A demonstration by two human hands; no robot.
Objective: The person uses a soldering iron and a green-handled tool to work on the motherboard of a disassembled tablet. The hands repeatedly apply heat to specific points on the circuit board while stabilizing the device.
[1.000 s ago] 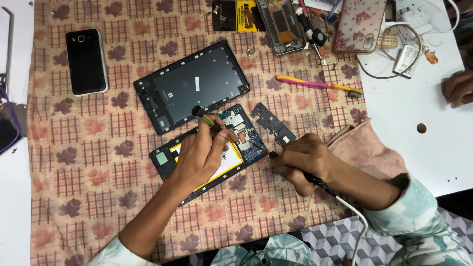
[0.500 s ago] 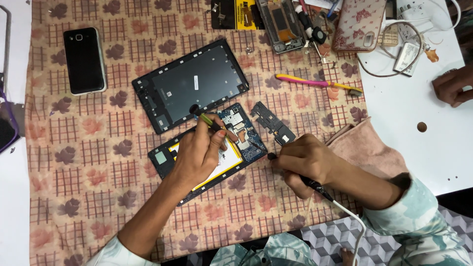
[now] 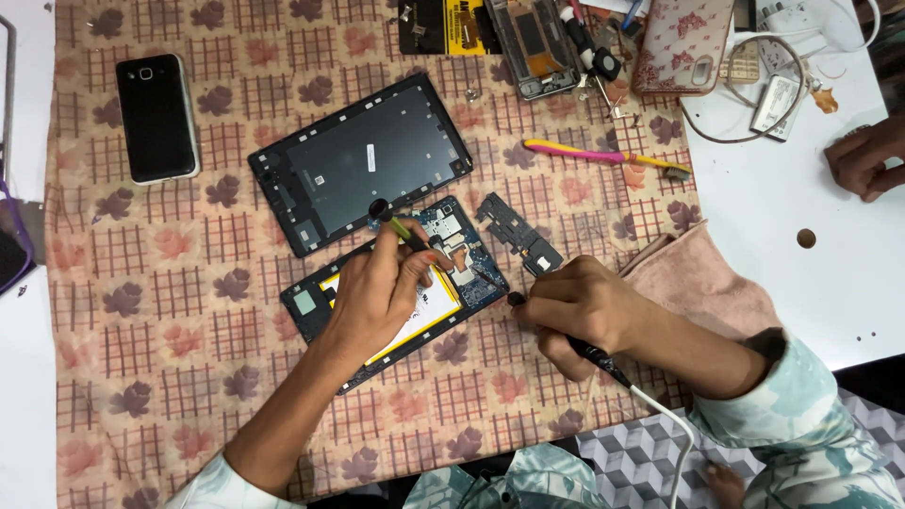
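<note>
An opened tablet [image 3: 320, 306] lies on the patterned cloth, its yellow-edged battery and blue circuit board [image 3: 452, 236] showing. My left hand [image 3: 382, 292] rests on the tablet and grips a thin green-handled tool [image 3: 401, 226] with its tip over the board. My right hand [image 3: 580, 306] holds a black corded iron [image 3: 594, 358] whose tip points at the board's right edge. The tablet's black back cover [image 3: 363, 160] lies just above. A small black bracket [image 3: 518, 236] lies between the board and my right hand.
A black phone [image 3: 157, 118] lies at upper left. A pink-and-yellow tool [image 3: 603, 157], a dismantled phone frame [image 3: 537, 42] and a floral phone case [image 3: 683, 42] lie along the top. Another person's hand [image 3: 865, 155] rests on the white table [image 3: 801, 283]. A pink cloth [image 3: 702, 283] lies at right.
Both hands stay over the board with only slight shifts. The other person's hand at the right edge has moved up a little.
</note>
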